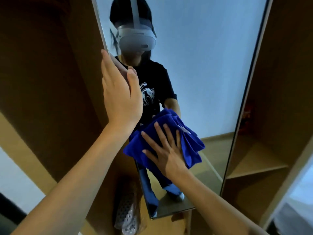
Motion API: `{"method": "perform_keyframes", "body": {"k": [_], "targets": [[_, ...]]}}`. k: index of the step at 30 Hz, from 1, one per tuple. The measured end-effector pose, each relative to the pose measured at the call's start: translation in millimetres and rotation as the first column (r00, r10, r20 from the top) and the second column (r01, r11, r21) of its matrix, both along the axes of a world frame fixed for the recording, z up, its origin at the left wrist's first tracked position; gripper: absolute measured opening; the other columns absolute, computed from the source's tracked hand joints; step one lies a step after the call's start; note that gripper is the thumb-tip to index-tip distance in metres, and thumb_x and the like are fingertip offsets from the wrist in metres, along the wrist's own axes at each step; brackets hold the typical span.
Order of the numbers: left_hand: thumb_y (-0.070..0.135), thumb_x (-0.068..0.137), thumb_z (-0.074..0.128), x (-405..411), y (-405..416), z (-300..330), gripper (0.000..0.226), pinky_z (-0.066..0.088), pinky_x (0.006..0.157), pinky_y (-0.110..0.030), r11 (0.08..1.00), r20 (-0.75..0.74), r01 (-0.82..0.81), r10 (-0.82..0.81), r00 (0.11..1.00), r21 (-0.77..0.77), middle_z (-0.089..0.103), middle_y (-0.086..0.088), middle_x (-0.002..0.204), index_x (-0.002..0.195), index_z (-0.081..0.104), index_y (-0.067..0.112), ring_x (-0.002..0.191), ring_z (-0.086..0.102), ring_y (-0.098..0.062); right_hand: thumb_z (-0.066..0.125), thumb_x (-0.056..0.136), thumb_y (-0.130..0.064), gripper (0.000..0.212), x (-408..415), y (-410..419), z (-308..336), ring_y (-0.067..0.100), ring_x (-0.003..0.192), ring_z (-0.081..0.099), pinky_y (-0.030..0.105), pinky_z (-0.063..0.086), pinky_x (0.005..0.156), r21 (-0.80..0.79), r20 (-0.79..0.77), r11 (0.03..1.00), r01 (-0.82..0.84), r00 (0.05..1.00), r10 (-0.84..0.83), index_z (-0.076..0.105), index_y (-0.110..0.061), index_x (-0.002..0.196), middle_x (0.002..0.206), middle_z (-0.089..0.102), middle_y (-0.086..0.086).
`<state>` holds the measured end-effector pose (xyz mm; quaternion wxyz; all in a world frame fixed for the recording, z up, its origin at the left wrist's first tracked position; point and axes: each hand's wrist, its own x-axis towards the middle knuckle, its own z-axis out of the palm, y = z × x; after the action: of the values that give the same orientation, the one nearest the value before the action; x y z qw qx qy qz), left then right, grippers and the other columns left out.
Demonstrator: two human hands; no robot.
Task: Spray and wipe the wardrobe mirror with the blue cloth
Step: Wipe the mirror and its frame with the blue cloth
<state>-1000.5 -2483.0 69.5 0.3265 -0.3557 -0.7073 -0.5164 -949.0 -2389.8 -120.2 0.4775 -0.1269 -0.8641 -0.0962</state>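
The tall wardrobe mirror (211,73) stands on an opened door and reflects a person wearing a headset. My left hand (120,92) grips the mirror's left edge, thumb on the glass and fingers wrapped behind the door. A folded blue cloth (189,143) lies flat against the lower glass. My right hand (166,150) presses it there with straight, spread fingers. No spray bottle is in view.
Wooden wardrobe walls flank the mirror, with open shelves (254,167) on the right. A perforated grey shoe in a clear bag (126,212) sits on the wardrobe floor at the lower left. The mirror's bottom edge (172,215) ends above the wooden base.
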Motion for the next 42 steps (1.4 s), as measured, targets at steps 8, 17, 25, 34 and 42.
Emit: {"method": "perform_keyframes", "body": {"k": [8, 17, 25, 34, 42], "targets": [[0.03, 0.102, 0.037, -2.8, 1.9, -1.7, 0.068, 0.013, 0.115, -0.017, 0.998, -0.01, 0.047, -0.046, 0.999, 0.032, 0.009, -0.013, 0.161, 0.153, 0.003, 0.002, 0.148, 0.013, -0.018, 0.028, 0.099, -0.054, 0.066, -15.2, -11.4, 0.3, 0.019, 0.149, -0.013, 0.043, -0.016, 0.118, -0.032, -0.052, 0.999, -0.016, 0.999, 0.014, -0.008, -0.04, 0.152, 0.161, -0.018, -0.004], [0.032, 0.101, 0.041, 2.4, 12.5, -2.2, 0.072, 0.007, 0.105, -0.005, 0.996, 0.015, -0.008, 0.006, 1.0, 0.091, 0.007, -0.008, 0.162, 0.154, 0.0, 0.005, 0.143, 0.008, -0.006, 0.017, 0.098, -0.061, 0.063, 61.6, 91.2, -58.9, 0.022, 0.149, -0.012, 0.046, -0.001, 0.118, -0.33, -0.075, 0.919, 0.216, 0.965, -0.253, -0.003, -0.037, 0.154, 0.162, -0.015, 0.0], [0.03, 0.102, 0.038, 9.3, 27.5, -0.9, 0.069, 0.001, 0.097, 0.008, 0.979, 0.012, -0.121, 0.121, 0.993, 0.161, 0.011, -0.016, 0.16, 0.152, 0.003, -0.002, 0.144, 0.014, -0.021, 0.02, 0.099, -0.059, 0.062, 82.1, 147.4, 38.3, 0.02, 0.149, -0.013, 0.05, -0.007, 0.119, -0.297, -0.19, 0.94, 0.166, 0.955, -0.228, -0.002, -0.038, 0.153, 0.162, -0.003, 0.007], [0.035, 0.102, 0.035, 16.9, 38.6, 5.7, 0.067, 0.01, 0.104, -0.005, 0.951, 0.109, -0.24, 0.222, 0.969, 0.194, 0.014, -0.008, 0.16, 0.154, 0.005, 0.006, 0.144, 0.017, -0.022, 0.021, 0.1, -0.057, 0.062, 68.0, 143.7, 264.8, 0.029, 0.15, 0.005, 0.053, 0.001, 0.119, -0.185, -0.381, 0.969, 0.162, 0.897, -0.222, 0.017, -0.028, 0.155, 0.162, 0.01, 0.012], [0.038, 0.104, 0.031, 20.5, 37.0, 11.0, 0.061, 0.021, 0.11, -0.02, 0.941, 0.115, -0.282, 0.265, 0.957, 0.185, 0.017, -0.008, 0.16, 0.154, 0.011, 0.008, 0.146, 0.021, -0.018, 0.053, 0.093, -0.047, 0.059, 32.7, 81.0, 119.7, 0.021, 0.149, 0.0, 0.044, -0.009, 0.119, 0.285, -0.028, 0.952, -0.116, 0.991, 0.129, 0.039, -0.031, 0.148, 0.159, 0.019, 0.003]]}}
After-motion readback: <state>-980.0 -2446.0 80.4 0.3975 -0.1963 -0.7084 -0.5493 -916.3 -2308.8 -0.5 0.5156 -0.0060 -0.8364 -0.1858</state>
